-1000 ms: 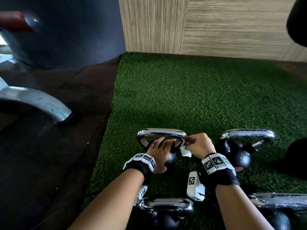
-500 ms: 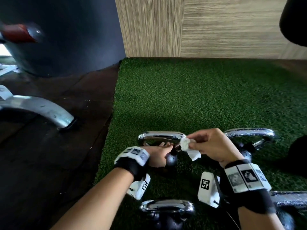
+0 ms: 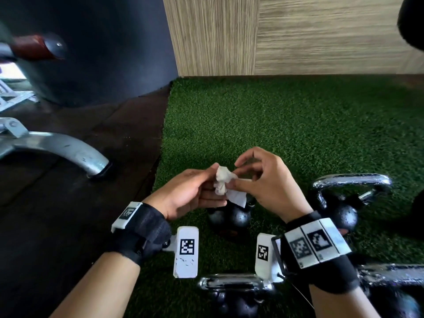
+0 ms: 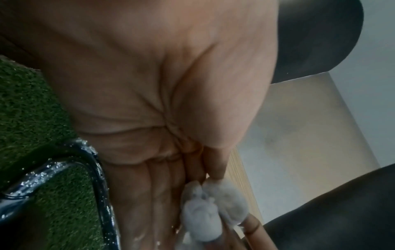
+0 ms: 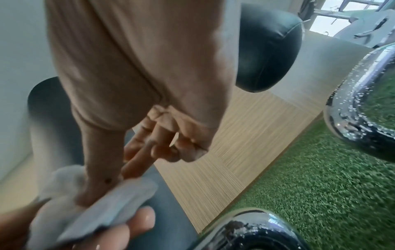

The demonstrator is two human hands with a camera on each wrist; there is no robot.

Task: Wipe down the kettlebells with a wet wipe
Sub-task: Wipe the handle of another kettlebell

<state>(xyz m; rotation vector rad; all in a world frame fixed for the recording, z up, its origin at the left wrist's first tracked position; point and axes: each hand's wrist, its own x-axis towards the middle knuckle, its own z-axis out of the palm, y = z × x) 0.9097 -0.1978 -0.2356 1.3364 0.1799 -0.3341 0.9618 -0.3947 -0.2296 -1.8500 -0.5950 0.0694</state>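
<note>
A crumpled white wet wipe (image 3: 226,183) (image 4: 210,209) (image 5: 89,204) is held in the air between both hands. My left hand (image 3: 195,191) pinches its left side, and my right hand (image 3: 259,182) pinches its right side with thumb and fingers. Below them stands a black kettlebell (image 3: 229,218), its chrome handle mostly hidden by the hands. A second kettlebell (image 3: 344,203) with a wet chrome handle (image 3: 353,180) stands to the right. Two more kettlebells (image 3: 236,292) (image 3: 394,292) sit at the bottom edge.
The kettlebells stand on green artificial turf (image 3: 286,125). Dark flooring (image 3: 68,203) lies to the left with a metal machine foot (image 3: 68,150). A wood-panelled wall (image 3: 298,35) closes the back. A dark padded object (image 3: 413,19) hangs at the upper right.
Both hands have lifted off the kettlebell handle. The left hand has let go of the kettlebell and now holds the wipe together with the right hand.
</note>
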